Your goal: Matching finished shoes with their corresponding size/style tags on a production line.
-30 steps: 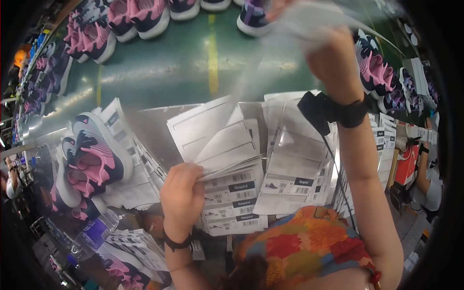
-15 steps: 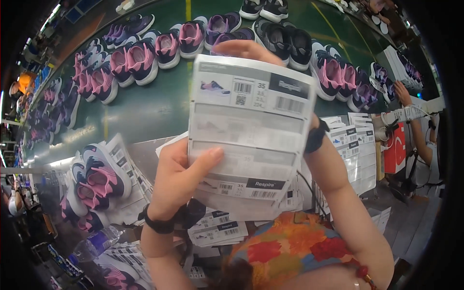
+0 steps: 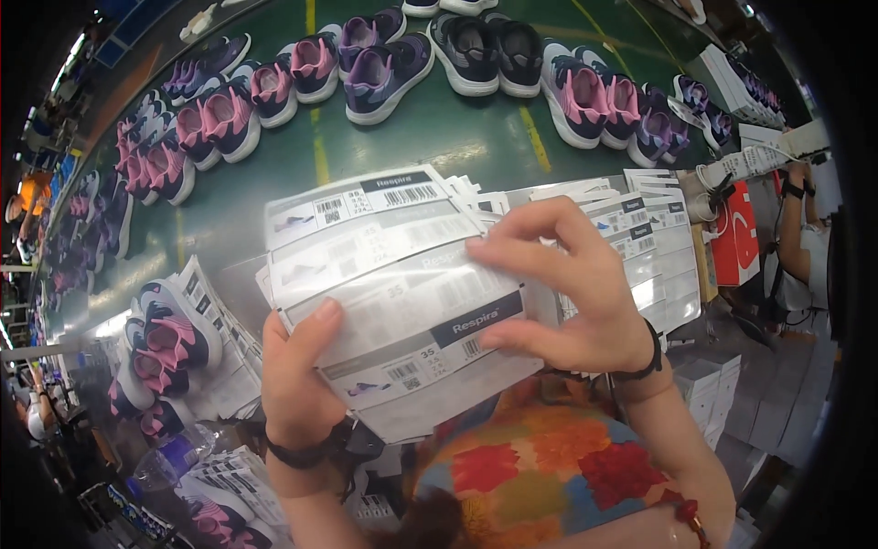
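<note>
My left hand (image 3: 306,380) grips a folded wad of printed label sheets (image 3: 389,274) by its left edge, thumb flat on top. The sheets are white with grey and dark bands, barcodes and small shoe pictures, and they tilt toward me. Over their right edge is my right hand (image 3: 576,293), thumb and fingers curved and spread apart. Its fingertips rest on or just above the top sheet; I cannot tell which. Beneath the wad the tabletop is largely hidden.
Pink-and-navy shoes (image 3: 229,114) and black shoes (image 3: 494,55) line the green table (image 3: 439,151). More label sheets (image 3: 631,238) lie at right, near a red box (image 3: 736,238). At left are shoes on sheets (image 3: 165,343) and a plastic bottle (image 3: 178,453). A co-worker's arm (image 3: 794,224) is far right.
The sheets have come down, turned and tilted. My right hand, earlier behind their far edge, is now in front at their right side. My left hand still holds them.
</note>
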A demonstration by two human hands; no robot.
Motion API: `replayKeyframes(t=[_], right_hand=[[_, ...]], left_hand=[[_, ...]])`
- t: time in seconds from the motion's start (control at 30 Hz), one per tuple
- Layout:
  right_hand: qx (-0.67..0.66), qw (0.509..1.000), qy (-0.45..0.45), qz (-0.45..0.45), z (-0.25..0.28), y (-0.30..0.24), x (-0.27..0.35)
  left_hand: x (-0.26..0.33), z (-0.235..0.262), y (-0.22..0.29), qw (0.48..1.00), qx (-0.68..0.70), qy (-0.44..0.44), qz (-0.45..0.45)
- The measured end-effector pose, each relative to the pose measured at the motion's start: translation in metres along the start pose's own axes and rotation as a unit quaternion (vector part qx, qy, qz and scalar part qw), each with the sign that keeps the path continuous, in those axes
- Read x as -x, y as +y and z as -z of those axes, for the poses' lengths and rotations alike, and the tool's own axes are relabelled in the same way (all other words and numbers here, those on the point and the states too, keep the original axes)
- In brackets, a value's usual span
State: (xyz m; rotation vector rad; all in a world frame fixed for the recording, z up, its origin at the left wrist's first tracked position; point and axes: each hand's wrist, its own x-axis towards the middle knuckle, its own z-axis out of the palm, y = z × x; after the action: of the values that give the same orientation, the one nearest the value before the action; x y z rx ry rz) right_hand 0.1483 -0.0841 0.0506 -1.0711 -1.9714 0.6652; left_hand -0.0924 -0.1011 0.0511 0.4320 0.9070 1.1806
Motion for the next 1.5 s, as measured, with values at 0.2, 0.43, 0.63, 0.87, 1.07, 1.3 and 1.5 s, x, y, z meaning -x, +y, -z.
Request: replayKeyframes(t=[0.2, 0.43, 0.63, 0.87, 1.07, 1.3, 1.5], right_hand=[[0.040, 0.989, 0.042, 0.133, -0.003, 0.000, 0.012], [0.086, 0.984, 0.035, 0.155, 0.011, -0.012, 0.010], [0.116, 0.971, 0.034, 0.208, 0.018, -0.010, 0.008], [0.211, 0.937, 0.056, 0.273, 0.016, -0.013, 0.011], [0.243, 0.909, 0.037, 0.338, 0.029, -0.014, 0.045], [-0.208, 0.909, 0.359, -0.033, 0.079, 0.116, -0.010], [0.125, 0.875, 0.410, -0.227, 0.186, 0.323, -0.030]], left_hand=[[0.007, 0.017, -0.010, 0.986, 0.127, -0.068, 0.079], [0.005, 0.008, -0.015, 0.942, 0.258, -0.156, 0.145], [0.010, -0.004, -0.019, 0.975, 0.128, -0.105, 0.149], [0.014, -0.006, -0.021, 0.972, 0.161, -0.082, 0.153], [0.005, 0.007, -0.027, 0.989, -0.124, 0.029, -0.074], [0.007, 0.209, -0.006, 0.907, -0.374, 0.163, 0.108], [0.012, 0.137, 0.033, 0.634, -0.752, 0.179, 0.022]])
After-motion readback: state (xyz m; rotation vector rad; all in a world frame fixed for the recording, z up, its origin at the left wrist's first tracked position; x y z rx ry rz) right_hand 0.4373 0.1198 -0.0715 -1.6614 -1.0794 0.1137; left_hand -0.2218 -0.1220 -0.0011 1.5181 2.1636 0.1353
